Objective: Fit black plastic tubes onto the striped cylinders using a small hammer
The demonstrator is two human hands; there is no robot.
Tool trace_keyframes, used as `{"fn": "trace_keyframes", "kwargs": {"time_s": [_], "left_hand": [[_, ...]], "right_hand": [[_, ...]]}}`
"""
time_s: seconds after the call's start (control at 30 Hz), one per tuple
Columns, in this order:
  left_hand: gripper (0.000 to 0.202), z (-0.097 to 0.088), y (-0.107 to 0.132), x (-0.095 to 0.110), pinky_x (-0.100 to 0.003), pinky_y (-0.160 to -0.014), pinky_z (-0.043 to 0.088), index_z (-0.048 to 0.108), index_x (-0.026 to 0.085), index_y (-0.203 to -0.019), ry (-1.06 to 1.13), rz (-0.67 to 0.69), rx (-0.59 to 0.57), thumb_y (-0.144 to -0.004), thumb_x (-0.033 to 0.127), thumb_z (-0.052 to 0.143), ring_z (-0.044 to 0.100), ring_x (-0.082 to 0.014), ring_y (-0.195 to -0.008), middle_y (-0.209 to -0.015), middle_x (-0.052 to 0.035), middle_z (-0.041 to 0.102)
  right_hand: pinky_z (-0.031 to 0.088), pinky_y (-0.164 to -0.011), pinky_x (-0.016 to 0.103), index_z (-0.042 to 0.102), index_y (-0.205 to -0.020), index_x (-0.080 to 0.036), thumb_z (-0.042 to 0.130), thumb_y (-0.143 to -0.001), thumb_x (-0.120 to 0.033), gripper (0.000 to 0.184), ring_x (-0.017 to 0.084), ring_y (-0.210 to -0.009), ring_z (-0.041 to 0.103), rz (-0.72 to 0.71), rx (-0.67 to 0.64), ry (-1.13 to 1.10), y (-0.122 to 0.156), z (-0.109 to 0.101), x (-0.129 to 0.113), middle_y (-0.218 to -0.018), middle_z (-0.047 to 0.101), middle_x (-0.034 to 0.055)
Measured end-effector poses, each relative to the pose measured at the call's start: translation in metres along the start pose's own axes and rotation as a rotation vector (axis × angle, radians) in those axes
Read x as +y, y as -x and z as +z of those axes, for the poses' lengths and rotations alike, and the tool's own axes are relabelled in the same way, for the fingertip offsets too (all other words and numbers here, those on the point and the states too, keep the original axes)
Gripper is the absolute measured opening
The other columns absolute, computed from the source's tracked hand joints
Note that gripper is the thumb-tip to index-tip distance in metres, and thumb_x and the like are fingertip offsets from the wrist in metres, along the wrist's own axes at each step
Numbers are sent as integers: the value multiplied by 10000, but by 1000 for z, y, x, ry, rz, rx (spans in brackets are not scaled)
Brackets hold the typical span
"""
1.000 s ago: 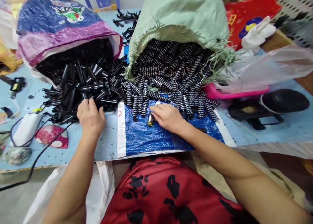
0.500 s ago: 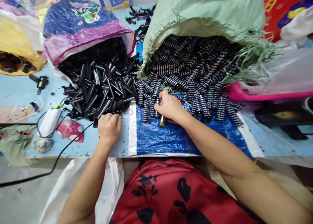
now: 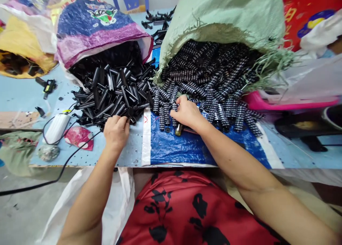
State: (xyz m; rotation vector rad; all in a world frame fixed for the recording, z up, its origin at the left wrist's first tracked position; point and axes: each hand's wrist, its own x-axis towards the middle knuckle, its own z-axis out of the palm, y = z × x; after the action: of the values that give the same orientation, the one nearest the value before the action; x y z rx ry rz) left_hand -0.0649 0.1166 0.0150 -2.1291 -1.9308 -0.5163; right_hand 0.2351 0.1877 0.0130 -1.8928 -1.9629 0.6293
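Note:
My left hand (image 3: 117, 131) is curled at the near edge of a heap of plain black tubes (image 3: 114, 92) that spills from a purple and blue sack (image 3: 93, 27); its fingertips pinch one black tube. My right hand (image 3: 187, 113) is closed over a small metal-tipped piece (image 3: 178, 129) and rests on the blue tarp (image 3: 187, 149), fingers touching the front of a pile of black tubes with white dots (image 3: 208, 77). That pile pours out of a pale green woven sack (image 3: 227, 17).
A white device (image 3: 56, 128) with a black cable lies left on the light blue table (image 3: 21, 95), beside a red mushroom sticker (image 3: 78, 137). A pink tray (image 3: 288, 103) under clear plastic sits right. More black parts (image 3: 157, 22) lie at the back. My lap wears red floral cloth.
My left hand has left the middle of the black heap and drawn to its near right edge, closing on a tube. My right hand moved up into the dotted pile.

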Motion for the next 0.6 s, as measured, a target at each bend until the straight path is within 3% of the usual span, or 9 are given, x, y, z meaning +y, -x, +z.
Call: {"fn": "trace_keyframes", "kwargs": {"time_s": [0.1,0.17,0.23,0.3,0.37,0.43,0.5,0.6], "left_hand": [[275,-12,-8,-3,-369,-765,421,688,185,-879,82,-28,185,-997,400,565,578,-246,-801,-797,-94,640],[296,-22,-10,3,-358,-751,427,635,195,-797,134,-39,311,-969,435,614,580,-233,-774,-758,-81,622],[297,-27,-6,20,-350,-769,446,598,200,-763,229,-30,358,-944,431,646,602,-226,-804,-803,-84,648],[263,-25,5,43,-319,-744,455,598,197,-783,374,-23,251,-953,396,632,611,-197,-780,-821,-66,670],[258,-15,21,69,-280,-641,414,595,196,-777,481,8,-4,-982,355,591,561,-153,-641,-703,-14,626],[270,-3,38,89,-277,-592,371,610,192,-768,455,97,-231,-1001,320,562,538,-145,-592,-663,-6,601],[238,8,51,100,-301,-610,372,672,184,-823,327,226,-292,-1000,282,547,589,-176,-664,-745,-48,644],[206,15,58,102,-351,-630,381,746,171,-988,179,387,-213,-975,226,547,607,-226,-706,-781,-89,657]], "right_hand": [[424,-702,332,485,-1054,-206,675,-757,-319,371,178,-669,556,-40,57,-341,12,-7,12,-726,603,-16],[417,-639,297,463,-1038,-225,711,-726,-380,428,145,-599,514,-7,-7,-676,29,-10,20,-674,543,-64],[429,-613,274,474,-1024,-227,749,-694,-445,482,128,-589,512,107,-139,-1019,51,-10,26,-685,537,-70],[470,-638,270,513,-977,-209,764,-694,-508,482,128,-646,561,253,-299,-1279,73,-7,30,-755,591,-31],[495,-654,268,555,-951,-188,739,-738,-605,504,128,-693,588,370,-423,-1426,90,-3,30,-828,624,9],[474,-601,255,584,-993,-180,671,-805,-708,567,113,-656,559,382,-461,-1456,102,3,28,-841,607,7],[446,-570,244,601,-1066,-189,665,-848,-710,569,98,-623,521,242,-416,-1344,110,8,25,-841,588,-11],[483,-674,252,632,-1154,-208,780,-854,-505,448,112,-723,570,-156,-323,-1034,118,14,21,-893,634,-8]]}}
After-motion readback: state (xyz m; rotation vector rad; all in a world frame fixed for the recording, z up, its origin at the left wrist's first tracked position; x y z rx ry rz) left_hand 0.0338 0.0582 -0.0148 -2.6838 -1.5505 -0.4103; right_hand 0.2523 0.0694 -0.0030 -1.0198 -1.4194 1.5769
